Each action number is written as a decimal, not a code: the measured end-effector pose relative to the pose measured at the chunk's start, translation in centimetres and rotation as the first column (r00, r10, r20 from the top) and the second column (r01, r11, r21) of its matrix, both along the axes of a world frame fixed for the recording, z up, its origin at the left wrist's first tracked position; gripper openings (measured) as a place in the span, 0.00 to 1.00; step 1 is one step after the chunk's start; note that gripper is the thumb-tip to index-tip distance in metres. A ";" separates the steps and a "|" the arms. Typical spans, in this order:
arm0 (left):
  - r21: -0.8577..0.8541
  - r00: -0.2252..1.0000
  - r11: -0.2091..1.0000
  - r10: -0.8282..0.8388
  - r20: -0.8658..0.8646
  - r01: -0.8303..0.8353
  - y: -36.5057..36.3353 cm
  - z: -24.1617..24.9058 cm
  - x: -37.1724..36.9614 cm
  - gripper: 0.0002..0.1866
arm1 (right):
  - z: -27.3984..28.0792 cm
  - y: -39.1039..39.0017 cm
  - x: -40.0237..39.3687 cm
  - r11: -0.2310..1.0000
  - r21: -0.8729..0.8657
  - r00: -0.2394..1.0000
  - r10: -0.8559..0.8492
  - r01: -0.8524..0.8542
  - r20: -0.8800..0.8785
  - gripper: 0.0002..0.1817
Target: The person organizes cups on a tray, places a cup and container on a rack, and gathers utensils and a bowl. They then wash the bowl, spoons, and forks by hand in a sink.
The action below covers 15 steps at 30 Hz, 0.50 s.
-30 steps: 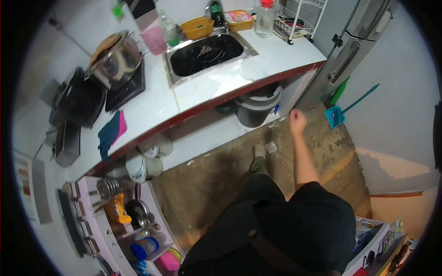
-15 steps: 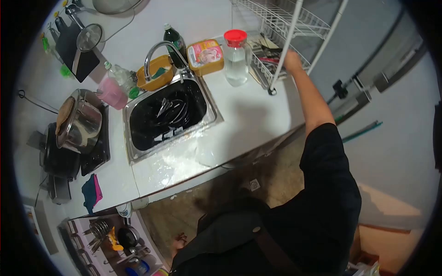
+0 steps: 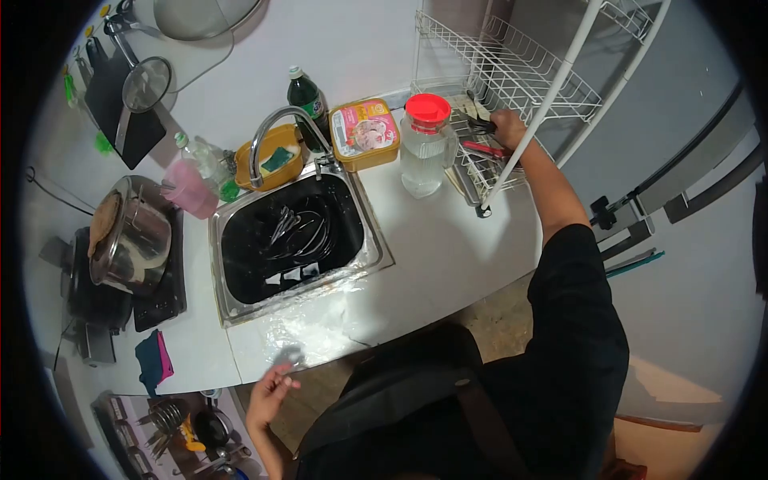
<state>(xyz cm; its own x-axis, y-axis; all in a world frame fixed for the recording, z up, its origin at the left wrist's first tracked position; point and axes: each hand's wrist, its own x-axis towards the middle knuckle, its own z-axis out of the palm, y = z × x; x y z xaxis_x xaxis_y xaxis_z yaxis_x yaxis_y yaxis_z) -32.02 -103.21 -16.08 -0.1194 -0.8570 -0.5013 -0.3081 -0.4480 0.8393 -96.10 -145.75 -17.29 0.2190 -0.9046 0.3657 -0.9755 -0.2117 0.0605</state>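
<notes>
My right hand (image 3: 510, 130) reaches behind the white post of the wire rack (image 3: 538, 120), into its bottom level. The fingers are curled at some dark utensils (image 3: 478, 124); what exactly lies in them is hidden. Just below that hand is a red-handled utensil (image 3: 485, 150). A glass pitcher (image 3: 422, 160) with a red lid stands left of the rack. My left hand (image 3: 272, 396) hangs by the counter's front edge, fingers loosely bent and apart, holding nothing.
The sink (image 3: 296, 232) holds dark dishes and metal cutlery. Behind it are a tan basin (image 3: 270, 164) with a sponge, a green bottle (image 3: 306, 100) and an ice cream tub (image 3: 365, 136). A steel pot (image 3: 138, 244) stands left, and a grey fridge (image 3: 680, 184) right.
My left hand has risen from low beside my body to the counter's front edge. I have leaned closer to the counter; my right hand has stayed in the rack, moving slightly deeper.
</notes>
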 end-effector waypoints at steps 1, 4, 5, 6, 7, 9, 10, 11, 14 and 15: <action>-0.118 0.998 0.993 -0.014 -0.068 0.006 -1.2 -0.1 -0.6 0.19 | -1.1 -0.9 -0.2 0.984 -0.170 0.997 0.065 -0.057 0.042 0.08; -0.227 0.996 0.974 -0.034 -0.085 0.013 -4.1 2.8 -4.8 0.19 | -2.1 -3.0 -1.0 0.968 -0.128 0.977 0.212 -0.214 -0.029 0.07; -0.219 0.998 0.976 -0.030 -0.064 0.015 -4.3 3.7 -6.6 0.19 | -2.1 -4.2 -0.4 0.989 0.144 0.996 0.029 -0.042 0.086 0.07; -0.193 0.996 0.981 -0.018 -0.092 0.000 -3.9 4.0 -8.3 0.19 | -2.4 -4.4 -0.4 0.985 0.153 0.994 0.064 -0.076 0.083 0.08; -0.172 0.992 0.985 -0.006 -0.123 -0.015 -3.9 4.1 -10.0 0.19 | -2.2 -4.6 -0.7 0.981 0.158 0.992 0.099 -0.110 0.077 0.09; -0.170 0.980 0.984 0.008 -0.199 -0.042 -4.1 3.5 -13.4 0.19 | -2.1 -4.9 -1.0 0.971 0.182 0.987 0.144 -0.156 0.076 0.10; -0.187 0.970 0.980 0.014 -0.244 -0.062 -4.2 2.6 -15.2 0.19 | -2.2 -5.0 -1.2 0.967 0.195 0.985 0.153 -0.165 0.078 0.09; -0.208 0.958 0.975 0.019 -0.286 -0.082 -4.6 1.8 -17.0 0.19 | -2.1 -5.0 -1.4 0.963 0.202 0.983 0.166 -0.179 0.081 0.09; -0.287 0.918 0.956 -0.067 -0.392 -0.053 -7.5 1.9 -22.5 0.18 | -1.7 -5.2 -1.6 0.958 0.209 0.979 0.179 -0.195 0.093 0.09; -0.322 0.886 0.946 -0.121 -0.447 -0.033 -8.5 1.8 -24.1 0.18 | -1.4 -4.8 -1.7 0.959 0.201 0.977 0.185 -0.202 0.102 0.09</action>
<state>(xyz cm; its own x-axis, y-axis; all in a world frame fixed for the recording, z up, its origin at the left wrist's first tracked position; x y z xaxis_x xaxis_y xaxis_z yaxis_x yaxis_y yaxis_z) -56.13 -111.74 -14.33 -0.3092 -0.9468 -0.0895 0.1296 -0.1351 0.9823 -97.81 -150.60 -18.73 0.3750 -0.9059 0.1969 -0.9143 -0.3965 -0.0827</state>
